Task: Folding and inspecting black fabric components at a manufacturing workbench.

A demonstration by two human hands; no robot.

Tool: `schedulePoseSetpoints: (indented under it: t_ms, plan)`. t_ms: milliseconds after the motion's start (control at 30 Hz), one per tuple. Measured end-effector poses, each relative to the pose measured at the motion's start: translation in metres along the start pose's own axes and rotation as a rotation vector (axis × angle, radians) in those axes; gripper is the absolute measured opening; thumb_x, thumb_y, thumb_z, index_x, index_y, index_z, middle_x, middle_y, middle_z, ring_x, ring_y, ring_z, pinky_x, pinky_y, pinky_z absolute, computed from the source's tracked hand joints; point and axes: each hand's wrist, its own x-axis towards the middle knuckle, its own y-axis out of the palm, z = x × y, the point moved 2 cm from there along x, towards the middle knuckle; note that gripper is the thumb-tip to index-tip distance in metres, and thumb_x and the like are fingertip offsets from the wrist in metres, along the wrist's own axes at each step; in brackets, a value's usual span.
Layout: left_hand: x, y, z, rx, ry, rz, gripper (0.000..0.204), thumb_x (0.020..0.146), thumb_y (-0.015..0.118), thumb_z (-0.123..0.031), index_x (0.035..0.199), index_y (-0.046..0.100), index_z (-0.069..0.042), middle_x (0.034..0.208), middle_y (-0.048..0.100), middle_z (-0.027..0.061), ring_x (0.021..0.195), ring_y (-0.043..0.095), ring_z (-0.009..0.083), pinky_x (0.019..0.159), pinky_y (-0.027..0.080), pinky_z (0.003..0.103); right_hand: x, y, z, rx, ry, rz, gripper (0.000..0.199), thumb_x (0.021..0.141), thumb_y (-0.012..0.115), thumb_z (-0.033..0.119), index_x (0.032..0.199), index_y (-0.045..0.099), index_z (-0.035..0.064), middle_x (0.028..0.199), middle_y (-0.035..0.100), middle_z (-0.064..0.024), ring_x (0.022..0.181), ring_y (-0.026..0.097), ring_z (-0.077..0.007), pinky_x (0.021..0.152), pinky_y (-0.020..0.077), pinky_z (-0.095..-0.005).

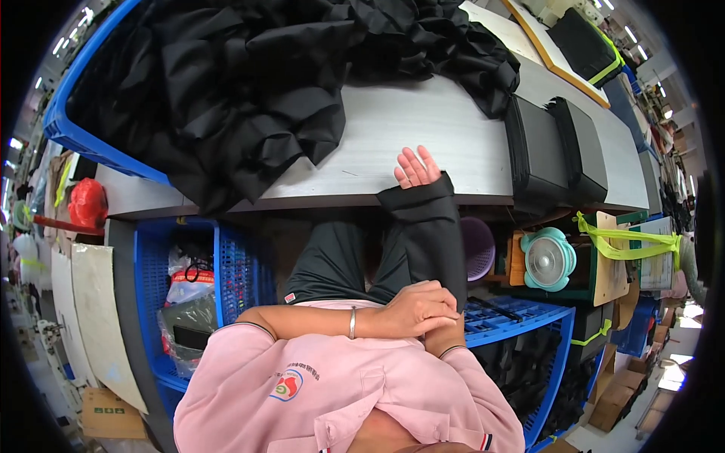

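A tube of black fabric (434, 241) is drawn over my right forearm, with a wide folded band at its far end. Out of that end comes my right hand (418, 167), over the table's front edge, palm showing and fingers stretched out, holding nothing. My left hand (425, 308), a bangle on its wrist, reaches across my body. Its fingers are curled at the tube's near end, by my right elbow; the fingertips are partly hidden. A large heap of crumpled black fabric (249, 90) lies on the grey table (400, 128) beyond my hands.
Stacks of flat black pieces (540, 151) stand at the table's right. A blue crate (98, 140) holds fabric at far left. Below are another blue crate (174, 234) with bagged items, a purple basket (476, 249), a teal fan (548, 259) and a blue rack (521, 321).
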Motion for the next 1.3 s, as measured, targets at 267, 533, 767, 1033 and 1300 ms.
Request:
schedulePoseSetpoints:
  t_ms: [267, 533, 767, 1033, 1300]
  plan:
    - [0.042, -0.087, 0.069, 0.420, -0.390, -0.542, 0.034, 0.085, 0.073, -0.021, 0.114, 0.064, -0.006, 0.146, 0.042, 0.0180, 0.139, 0.032, 0.0383, 0.114, 0.027, 0.044, -0.007, -0.037, -0.016, -0.106, -0.085, 0.121, 0.053, 0.101, 0.050, 0.030, 0.145, 0.040, 0.0035, 0.144, 0.046, -0.0115, 0.130, 0.046, -0.0252, 0.106, 0.0421, -0.0414]
    - [0.062, -0.127, 0.099, 0.135, -0.458, -0.336, 0.016, 0.086, 0.072, -0.015, 0.096, 0.064, -0.006, 0.140, 0.051, 0.0134, 0.135, 0.041, 0.0296, 0.111, 0.031, 0.040, -0.044, 0.004, -0.005, -0.253, 0.048, -0.123, 0.050, 0.100, 0.054, 0.026, 0.142, 0.043, 0.0023, 0.137, 0.050, -0.0085, 0.117, 0.052, -0.0174, 0.100, 0.0444, -0.0320]
    - [0.043, -0.074, 0.034, 0.330, -0.039, -0.504, 0.063, 0.074, 0.083, -0.023, 0.126, 0.054, -0.006, 0.144, 0.042, 0.0209, 0.133, 0.039, 0.0410, 0.110, 0.031, 0.048, -0.048, -0.033, 0.043, -0.369, -0.362, 0.206, 0.045, 0.099, 0.058, 0.021, 0.137, 0.047, 0.0024, 0.106, 0.059, -0.0050, 0.095, 0.056, -0.0131, 0.083, 0.0452, -0.0233]
    - [0.026, -0.042, 0.050, 0.192, 0.023, -0.099, 0.022, 0.086, 0.072, -0.011, 0.107, 0.067, -0.004, 0.120, 0.063, 0.0128, 0.116, 0.056, 0.0308, 0.102, 0.042, 0.040, 0.029, -0.081, 0.040, -0.219, -0.338, -0.037, 0.028, 0.097, 0.060, 0.021, 0.119, 0.055, 0.0044, 0.097, 0.059, -0.0052, 0.086, 0.056, -0.0171, 0.083, 0.0468, -0.0306]
    - [0.075, -0.090, 0.103, -0.428, -0.463, -0.691, 0.029, 0.103, 0.055, -0.024, 0.088, 0.061, 0.000, 0.076, 0.053, -0.0050, 0.075, 0.044, 0.0041, 0.068, 0.041, 0.023, -0.026, -0.019, -0.022, -0.339, -0.495, -0.191, 0.029, 0.100, 0.058, 0.018, 0.125, 0.059, 0.0025, 0.124, 0.062, -0.0087, 0.115, 0.057, -0.0167, 0.104, 0.0430, -0.0318]
